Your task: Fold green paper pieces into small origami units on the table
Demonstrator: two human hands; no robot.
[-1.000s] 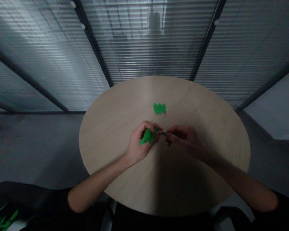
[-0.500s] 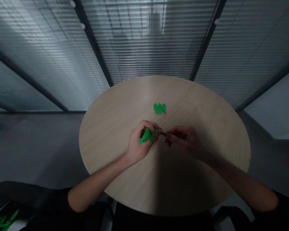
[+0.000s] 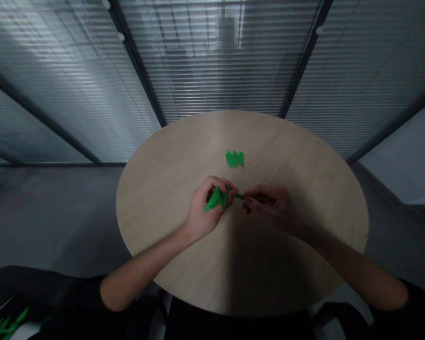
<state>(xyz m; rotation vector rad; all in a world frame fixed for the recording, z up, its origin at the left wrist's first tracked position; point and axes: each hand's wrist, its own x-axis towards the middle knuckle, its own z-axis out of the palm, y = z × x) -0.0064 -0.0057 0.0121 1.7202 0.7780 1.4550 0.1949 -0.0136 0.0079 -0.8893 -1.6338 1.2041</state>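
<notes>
Your single head view, looking forward and down.
You see the round worktop (image 3: 184,156) from close above, left hand (image 3: 202,211) and right hand (image 3: 273,208) mid-frame, blinds (image 3: 198,71) straight ahead.

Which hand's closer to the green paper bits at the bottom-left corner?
Left. Left hand is up and right of the green paper bits; right hand sits farther right.

Round light-wood tabletop (image 3: 170,156). A small cluster of green folded paper pieces (image 3: 234,158) lies on it, just beyond centre. Behind it are glazed partitions with closed horizontal blinds (image 3: 205,71) and dark frame bars (image 3: 138,71). There is grey floor (image 3: 49,212) to the left and more green paper pieces (image 3: 2,326) in the lower left corner.
</notes>
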